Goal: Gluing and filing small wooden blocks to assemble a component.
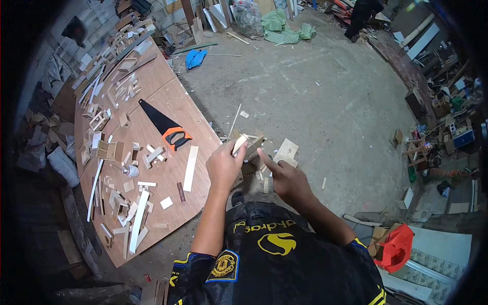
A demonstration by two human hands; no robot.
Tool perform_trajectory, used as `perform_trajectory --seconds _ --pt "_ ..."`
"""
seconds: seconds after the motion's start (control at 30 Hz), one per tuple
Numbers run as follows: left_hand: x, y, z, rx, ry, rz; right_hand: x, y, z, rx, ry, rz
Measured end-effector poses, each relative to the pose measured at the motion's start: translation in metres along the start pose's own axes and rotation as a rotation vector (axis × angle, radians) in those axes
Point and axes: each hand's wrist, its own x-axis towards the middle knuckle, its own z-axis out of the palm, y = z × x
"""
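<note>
My left hand (pixel 223 165) is closed around a small pale wooden piece (pixel 239 144), held up in front of my body just past the table's edge. Facing it from the right is my right hand (pixel 291 182), its index finger reaching toward the piece and the other fingers curled in. Whatever those curled fingers hold, if anything, is too small to make out. To the left on the wooden table (pixel 175 206) lies a handsaw (pixel 165 124) with a black blade and an orange and black handle. A long pale wooden strip (pixel 190 169) rests nearest my left hand.
Small wooden frames (pixel 110 151), offcuts and white strips (pixel 139 221) cover the table's left side. Scraps and a pale board (pixel 285 151) lie on the floor beyond my hands. A red bag (pixel 396 248) sits at lower right. Another person (pixel 362 18) stands far off.
</note>
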Motion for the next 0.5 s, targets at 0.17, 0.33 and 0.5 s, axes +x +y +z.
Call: perform_trajectory --seconds 0.17,0.33,0.5 --pt "0.016 -0.018 -0.012 0.05 -0.054 0.102 0.027 -0.012 0.014 -0.094 -0.042 0.059" --pt "0.036 -0.05 -0.018 0.062 -0.088 0.104 0.053 -0.021 0.035 -0.129 -0.01 0.005" --pt "0.058 -0.073 -0.026 0.086 -0.164 0.101 0.066 -0.048 0.026 -0.174 -0.082 0.091"
